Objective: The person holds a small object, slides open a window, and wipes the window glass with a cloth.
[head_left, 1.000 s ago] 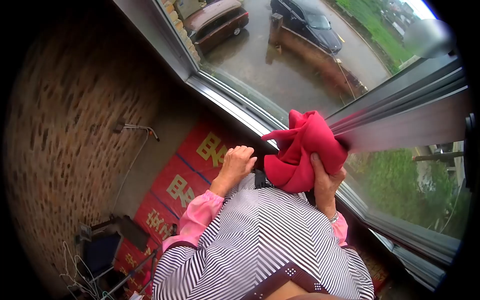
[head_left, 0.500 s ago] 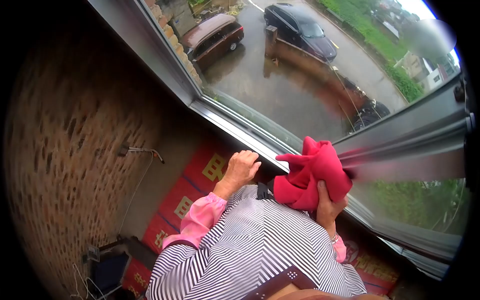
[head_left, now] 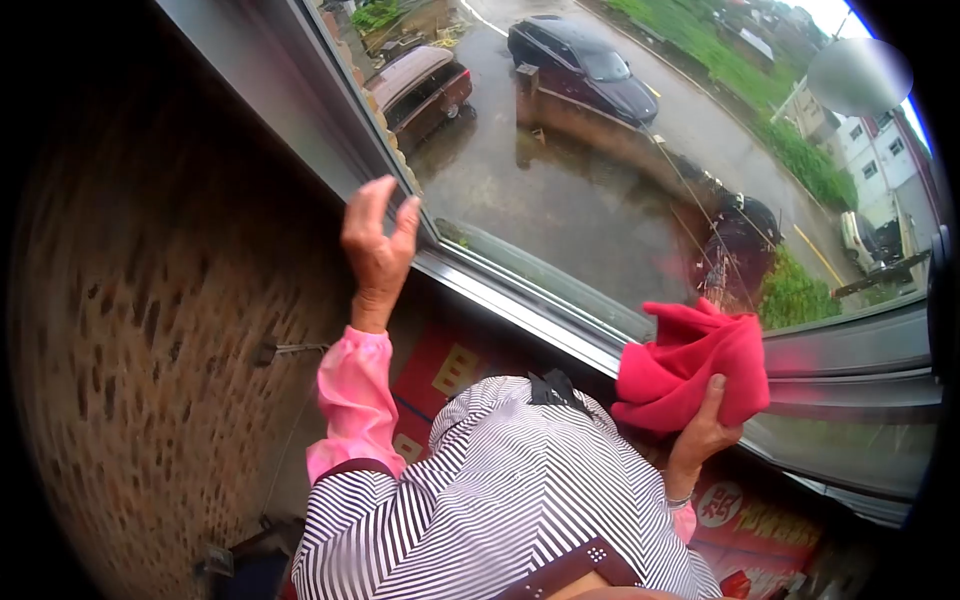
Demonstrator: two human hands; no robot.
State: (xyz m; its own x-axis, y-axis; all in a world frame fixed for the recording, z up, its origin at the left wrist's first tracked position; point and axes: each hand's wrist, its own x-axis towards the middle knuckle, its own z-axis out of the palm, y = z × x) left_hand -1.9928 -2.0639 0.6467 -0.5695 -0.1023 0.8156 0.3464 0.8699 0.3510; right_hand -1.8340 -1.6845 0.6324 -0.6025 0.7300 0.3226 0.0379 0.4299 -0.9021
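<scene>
My right hand (head_left: 704,432) grips a bunched red cloth (head_left: 696,372) above the sill, by the right part of the window. Its thumb lies over the cloth, and the other fingers are hidden behind it. My left hand (head_left: 378,240) is raised beside the left side of the window frame (head_left: 330,130), fingers apart, with nothing in it. Whether its fingertips touch the frame I cannot tell. Between my hands runs the metal window sill track (head_left: 520,312). A pink sleeve (head_left: 355,395) covers my left forearm, below which a striped apron (head_left: 520,490) shows.
A brick wall (head_left: 130,360) rises at the left. Below the sill lies a red banner (head_left: 430,370) with yellow characters. On the right is a window sash (head_left: 850,392). Outside, far below, are a dark car (head_left: 585,65), a brown van (head_left: 425,90) and a low wall (head_left: 600,125).
My left hand has moved up and left from near the sill to the window frame, its fingers spreading. My right hand has shifted right and slightly down with the red cloth. The view has turned slightly.
</scene>
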